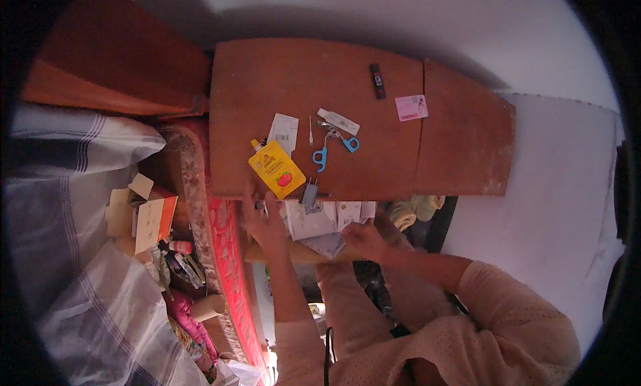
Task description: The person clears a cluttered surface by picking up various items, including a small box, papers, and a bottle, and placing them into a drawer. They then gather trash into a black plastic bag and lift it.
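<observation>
My left hand (263,218) is raised with its fingers apart over the left end of an open drawer (260,253), just below a yellow spouted pouch (278,170). My right hand (361,240) rests at the drawer's right part with curled fingers, touching papers; whether it grips one is unclear. White printed papers (310,221) lie in the drawer. On the tabletop are a grey plug adapter (310,194), blue-handled scissors (320,158), a cotton swab (311,131), a white tube or slim packet (338,121) and a paper slip with a barcode (284,133).
Farther back on the wooden table (465,146) lie a black cylindrical item (377,80) and a pink card (411,108). Left of the table are a red patterned edge (225,256), an open carton (156,218) and striped fabric (75,211). Rolled cloths (410,213) sit below the tabletop.
</observation>
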The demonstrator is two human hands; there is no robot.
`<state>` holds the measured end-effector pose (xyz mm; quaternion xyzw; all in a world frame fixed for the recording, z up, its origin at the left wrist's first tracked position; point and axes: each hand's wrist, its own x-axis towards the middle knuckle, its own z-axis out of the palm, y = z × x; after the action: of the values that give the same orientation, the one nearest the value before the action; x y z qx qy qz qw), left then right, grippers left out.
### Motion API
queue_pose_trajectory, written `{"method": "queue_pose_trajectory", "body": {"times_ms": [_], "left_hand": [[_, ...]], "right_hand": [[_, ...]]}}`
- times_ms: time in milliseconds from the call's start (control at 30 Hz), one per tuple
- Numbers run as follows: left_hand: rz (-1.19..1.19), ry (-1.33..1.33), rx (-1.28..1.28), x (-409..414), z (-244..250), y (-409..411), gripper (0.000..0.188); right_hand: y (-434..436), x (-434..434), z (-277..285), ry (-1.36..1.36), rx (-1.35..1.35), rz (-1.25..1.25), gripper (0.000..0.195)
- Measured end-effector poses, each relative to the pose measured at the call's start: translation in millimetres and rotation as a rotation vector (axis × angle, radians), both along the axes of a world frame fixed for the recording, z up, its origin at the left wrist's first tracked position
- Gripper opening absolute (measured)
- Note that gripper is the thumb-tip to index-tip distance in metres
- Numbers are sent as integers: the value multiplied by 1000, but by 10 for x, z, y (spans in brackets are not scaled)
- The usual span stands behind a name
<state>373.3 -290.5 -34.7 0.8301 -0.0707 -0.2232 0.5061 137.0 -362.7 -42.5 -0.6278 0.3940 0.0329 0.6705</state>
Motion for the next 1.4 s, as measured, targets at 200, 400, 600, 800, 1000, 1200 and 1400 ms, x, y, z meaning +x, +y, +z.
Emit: {"method": "queue_pose_trajectory", "body": {"times_ms": [200, 400, 600, 800, 1000, 1200, 1400], "left_hand": [[467, -20, 329, -1276, -344, 1104, 59], [1085, 863, 93, -2091, -1121, 1454, 64], [1260, 970, -189, -1824, -1373, 759, 64], [1249, 985, -226, -1735, -1396, 636, 64], [1246, 985, -245, -1646, -1426, 560, 64], [1233, 985, -268, -1529, -1413, 460, 64], [1228, 986, -299, -1423, -1401, 300, 65]], "right_hand": [[-730, 554, 301, 34, -374, -201, 12], [-1611, 905, 76, -93, -994, -19, 30], [-1598, 1026, -5, -193, -1020, 90, 39], [-1732, 1038, -111, -202, -893, -4, 39], [-1724, 984, -115, -186, -918, 80, 43], [-1729, 953, -166, -186, -920, 97, 49], [-1713, 955, -167, -240, -874, 96, 56]]}}
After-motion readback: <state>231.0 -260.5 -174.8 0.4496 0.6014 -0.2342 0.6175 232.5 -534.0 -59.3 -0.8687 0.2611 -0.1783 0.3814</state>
